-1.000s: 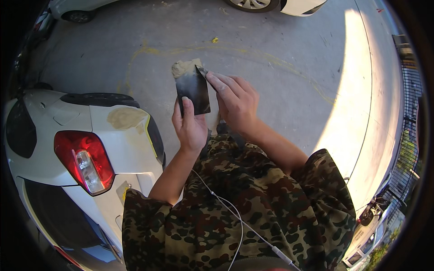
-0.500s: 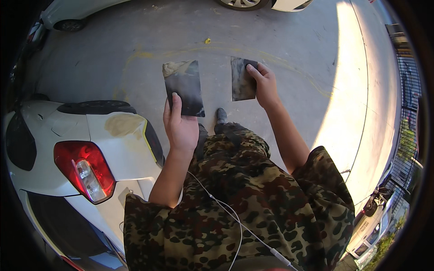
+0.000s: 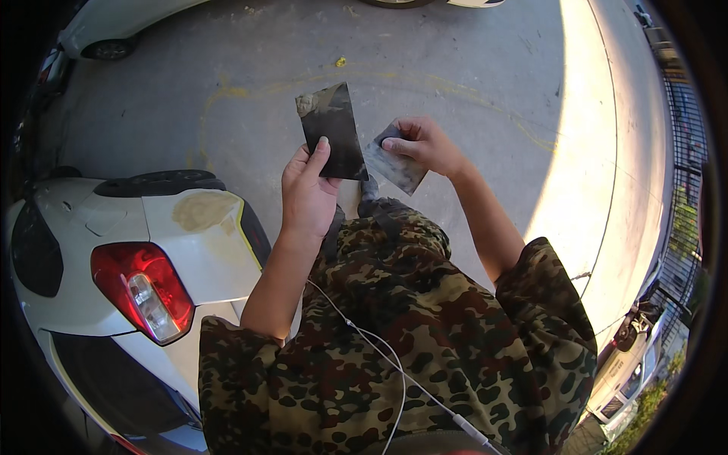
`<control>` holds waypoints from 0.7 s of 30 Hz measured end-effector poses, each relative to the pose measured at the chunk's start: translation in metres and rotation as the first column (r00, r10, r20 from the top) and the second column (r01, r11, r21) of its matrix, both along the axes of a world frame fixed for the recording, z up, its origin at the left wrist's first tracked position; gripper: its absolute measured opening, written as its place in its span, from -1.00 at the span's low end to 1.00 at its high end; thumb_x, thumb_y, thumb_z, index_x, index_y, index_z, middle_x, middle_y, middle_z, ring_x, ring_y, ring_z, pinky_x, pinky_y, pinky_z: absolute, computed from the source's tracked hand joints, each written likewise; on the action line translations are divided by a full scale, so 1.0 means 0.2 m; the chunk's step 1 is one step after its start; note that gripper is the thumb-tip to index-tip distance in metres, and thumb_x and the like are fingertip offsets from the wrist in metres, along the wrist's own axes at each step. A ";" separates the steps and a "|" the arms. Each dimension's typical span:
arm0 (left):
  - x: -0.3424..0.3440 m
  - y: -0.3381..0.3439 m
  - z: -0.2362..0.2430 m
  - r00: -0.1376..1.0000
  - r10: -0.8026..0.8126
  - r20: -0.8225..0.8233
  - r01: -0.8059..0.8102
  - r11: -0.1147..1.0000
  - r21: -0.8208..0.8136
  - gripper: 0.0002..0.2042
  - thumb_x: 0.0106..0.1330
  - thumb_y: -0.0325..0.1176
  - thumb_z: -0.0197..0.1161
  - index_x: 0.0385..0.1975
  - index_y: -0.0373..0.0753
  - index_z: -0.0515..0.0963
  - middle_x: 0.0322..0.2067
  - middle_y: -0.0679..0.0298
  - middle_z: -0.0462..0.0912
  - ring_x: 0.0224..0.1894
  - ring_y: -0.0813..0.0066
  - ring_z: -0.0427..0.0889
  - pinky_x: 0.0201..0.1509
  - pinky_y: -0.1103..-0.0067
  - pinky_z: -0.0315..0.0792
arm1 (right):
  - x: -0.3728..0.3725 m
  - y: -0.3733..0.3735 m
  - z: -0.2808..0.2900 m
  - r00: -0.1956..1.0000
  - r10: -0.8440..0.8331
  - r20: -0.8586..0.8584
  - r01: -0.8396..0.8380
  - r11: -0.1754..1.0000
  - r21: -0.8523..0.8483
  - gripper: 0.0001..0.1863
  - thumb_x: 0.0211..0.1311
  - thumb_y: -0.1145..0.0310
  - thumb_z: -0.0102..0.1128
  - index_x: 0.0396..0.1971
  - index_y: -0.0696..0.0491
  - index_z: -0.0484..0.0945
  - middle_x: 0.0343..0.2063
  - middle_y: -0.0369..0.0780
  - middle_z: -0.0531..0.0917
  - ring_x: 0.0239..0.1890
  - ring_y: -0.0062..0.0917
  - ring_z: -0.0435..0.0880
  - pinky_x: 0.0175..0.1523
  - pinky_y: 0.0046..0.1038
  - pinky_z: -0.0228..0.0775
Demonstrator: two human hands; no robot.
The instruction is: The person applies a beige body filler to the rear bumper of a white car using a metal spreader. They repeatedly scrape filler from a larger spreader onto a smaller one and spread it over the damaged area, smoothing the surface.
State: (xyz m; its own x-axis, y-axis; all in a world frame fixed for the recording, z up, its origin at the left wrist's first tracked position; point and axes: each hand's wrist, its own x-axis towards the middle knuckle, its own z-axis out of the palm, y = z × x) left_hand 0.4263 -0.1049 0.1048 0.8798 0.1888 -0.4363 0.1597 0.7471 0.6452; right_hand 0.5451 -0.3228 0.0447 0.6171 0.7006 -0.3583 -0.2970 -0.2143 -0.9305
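My left hand (image 3: 309, 193) is closed round the lower end of a dark rectangular plate (image 3: 334, 133), thumb on its face. A beige lump of putty (image 3: 307, 105) sits at the plate's far left corner. To the right, my right hand (image 3: 431, 149) pinches a smaller dark, smeared putty spreader (image 3: 398, 171) between thumb and fingers. The spreader is tilted, its left corner close by the plate's right edge; I cannot tell whether they touch. A beige putty patch (image 3: 203, 211) lies on the white car's rear panel (image 3: 201, 262), left of my left hand.
The car's red tail light (image 3: 144, 292) and a yellow-edged panel gap are close on my left. Another white car (image 3: 121, 19) stands at the far left. Grey floor (image 3: 265, 45) carries yellow marks. A white cable (image 3: 402, 371) hangs over my camouflage clothing.
The spreader has moved left and turned, from upright to slanted, close to the plate. The plate has shifted right and slightly farther away, tilting a little.
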 end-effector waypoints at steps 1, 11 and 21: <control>0.00 0.00 -0.01 1.000 0.031 -0.003 -0.031 0.999 0.009 -0.83 0.55 -0.36 0.19 0.00 -0.28 0.56 -0.05 0.27 0.70 -0.02 0.50 0.69 0.11 0.53 0.57 | -0.02 -0.03 -0.04 0.990 -0.101 -0.104 0.103 0.994 0.022 -0.79 0.47 0.29 0.27 -0.16 0.16 0.66 -0.31 -0.36 0.71 -0.32 -0.74 0.61 -0.17 -0.55 0.51; 0.06 -0.10 -0.12 0.997 0.079 -0.004 -0.077 0.976 0.204 -0.74 0.48 -0.48 0.26 0.11 -0.23 0.49 -0.03 0.29 0.67 0.01 0.51 0.67 0.14 0.49 0.58 | -0.16 0.07 0.08 0.779 -0.624 -0.063 0.602 0.715 0.355 -0.72 0.49 0.33 0.23 -0.07 0.26 0.70 -0.17 -0.27 0.74 -0.11 -0.58 0.66 0.04 -0.50 0.49; 0.09 -0.08 -0.15 0.976 0.210 0.050 -0.211 0.877 0.433 -0.82 0.50 -0.46 0.26 0.00 -0.32 0.49 -0.07 0.28 0.69 -0.07 0.63 0.66 0.06 0.58 0.54 | -0.19 0.00 0.11 0.586 -0.058 0.808 0.397 0.890 -0.224 -0.75 0.28 0.58 0.29 -0.06 0.12 0.72 -0.18 -0.09 0.77 -0.28 -0.20 0.73 -0.19 -0.32 0.58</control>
